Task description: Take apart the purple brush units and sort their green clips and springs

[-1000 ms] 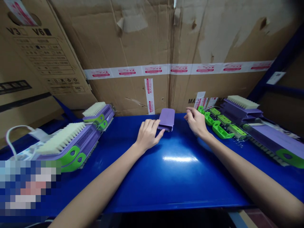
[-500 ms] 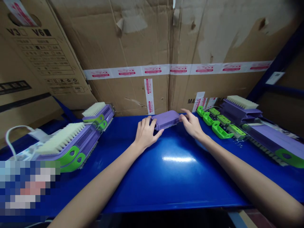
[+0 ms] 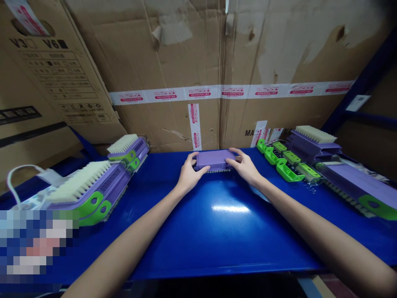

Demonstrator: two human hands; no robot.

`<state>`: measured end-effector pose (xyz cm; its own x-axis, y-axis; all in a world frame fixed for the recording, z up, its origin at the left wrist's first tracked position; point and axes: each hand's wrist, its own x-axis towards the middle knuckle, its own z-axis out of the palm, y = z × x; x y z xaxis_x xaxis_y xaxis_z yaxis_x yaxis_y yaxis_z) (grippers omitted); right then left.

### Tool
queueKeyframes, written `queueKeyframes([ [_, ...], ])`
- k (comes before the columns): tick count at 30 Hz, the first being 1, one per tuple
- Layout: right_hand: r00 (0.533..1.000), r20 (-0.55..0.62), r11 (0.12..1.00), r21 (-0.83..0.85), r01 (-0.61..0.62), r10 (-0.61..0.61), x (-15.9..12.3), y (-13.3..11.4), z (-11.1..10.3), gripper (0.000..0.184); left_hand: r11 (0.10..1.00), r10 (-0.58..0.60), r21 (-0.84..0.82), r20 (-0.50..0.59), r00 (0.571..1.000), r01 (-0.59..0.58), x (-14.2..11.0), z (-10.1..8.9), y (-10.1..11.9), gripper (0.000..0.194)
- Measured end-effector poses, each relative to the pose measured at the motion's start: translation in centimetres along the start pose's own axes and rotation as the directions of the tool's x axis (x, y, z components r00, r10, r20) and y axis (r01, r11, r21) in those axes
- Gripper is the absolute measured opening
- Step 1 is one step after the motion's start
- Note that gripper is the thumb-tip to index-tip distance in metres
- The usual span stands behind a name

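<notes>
- A purple brush body (image 3: 216, 158) sits near the back edge of the blue tabletop (image 3: 229, 244), its long side facing the person and pale bristles showing along its lower edge.
- The left hand (image 3: 190, 173) holds its left end, partly closed, with the thumb at the front and fingers behind.
- The right hand (image 3: 246, 167) is likewise half-curled around the right end, thumb on the top near the front.
- Right of that hand, green end caps (image 3: 288, 171) lie in a row beside clear packs with green pieces (image 3: 308, 171).
- Farther right are a bristles-up purple brush (image 3: 314, 135) and a bristles-down purple-and-green brush (image 3: 362, 182).
- At the left, purple-and-green brushes (image 3: 105, 180) lie stacked, near a white cable (image 3: 23, 167).
- Behind stands a taped cardboard panel (image 3: 155, 58); another printed cardboard panel (image 3: 56, 78) leans at left.
</notes>
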<state>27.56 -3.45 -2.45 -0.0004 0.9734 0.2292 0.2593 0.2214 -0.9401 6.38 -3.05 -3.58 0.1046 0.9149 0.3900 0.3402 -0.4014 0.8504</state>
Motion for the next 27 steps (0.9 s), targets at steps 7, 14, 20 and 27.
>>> queueKeyframes([
  [7,0.998,0.064,0.999,-0.045,0.03,-0.027,-0.5,0.1,0.5,0.074,0.982,-0.024,-0.184,0.089,0.996,0.04,0.7,-0.7,-0.1,0.062],
  [14,0.998,-0.023,0.998,0.026,0.054,-0.054,-0.3,0.2,0.1,0.076,0.93,-0.107,-0.344,0.087,0.99,0.131,0.7,-0.9,0.4,0.059],
  [20,0.991,-0.11,0.997,-0.001,0.073,-0.073,-0.2,-0.1,-0.3,0.086,0.848,-0.172,-0.501,0.052,0.984,0.174,1.1,-1.4,0.4,0.065],
  [27,0.993,0.115,0.996,0.084,-0.021,0.012,-0.6,0.0,0.2,0.073,0.856,-0.166,-0.491,0.031,0.986,0.16,1.3,-2.0,0.8,0.06],
])
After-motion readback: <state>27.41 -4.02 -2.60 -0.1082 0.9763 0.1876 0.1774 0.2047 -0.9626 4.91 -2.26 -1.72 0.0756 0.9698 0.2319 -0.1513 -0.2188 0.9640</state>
